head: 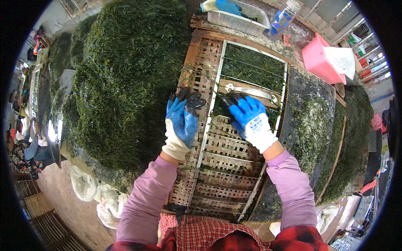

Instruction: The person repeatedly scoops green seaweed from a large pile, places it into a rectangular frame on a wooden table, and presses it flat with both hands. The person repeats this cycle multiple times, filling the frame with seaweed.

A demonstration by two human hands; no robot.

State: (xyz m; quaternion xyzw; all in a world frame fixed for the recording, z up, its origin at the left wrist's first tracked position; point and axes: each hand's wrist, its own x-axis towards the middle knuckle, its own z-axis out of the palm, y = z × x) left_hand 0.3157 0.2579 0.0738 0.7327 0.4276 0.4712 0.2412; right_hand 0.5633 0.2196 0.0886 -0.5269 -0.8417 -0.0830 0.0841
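A white rectangular frame with thin crossbars (pixel 204 133) lies over a woven slatted panel (pixel 227 152). Dark green seaweed (pixel 254 64) fills its far compartments; those nearer me show mostly bare weave with strands. Across the frame sits a wooden block with a metal pull handle (pixel 256 92). My right hand (pixel 249 117), in a blue-and-white glove with black fingertips, is just below that handle, fingers bent over seaweed; whether they grip any is hidden. My left hand (pixel 183 120), gloved alike, is over the panel's left side beside the frame, with nothing visible in it.
A large seaweed heap (pixel 132 72) rises on the left. A dark board (pixel 309 131) with seaweed bits lies right. Behind stand a plastic tray (pixel 238 21) holding a glove, a bottle (pixel 282 18) and a pink basin (pixel 322 59). Another person (pixel 29 153) is at far left.
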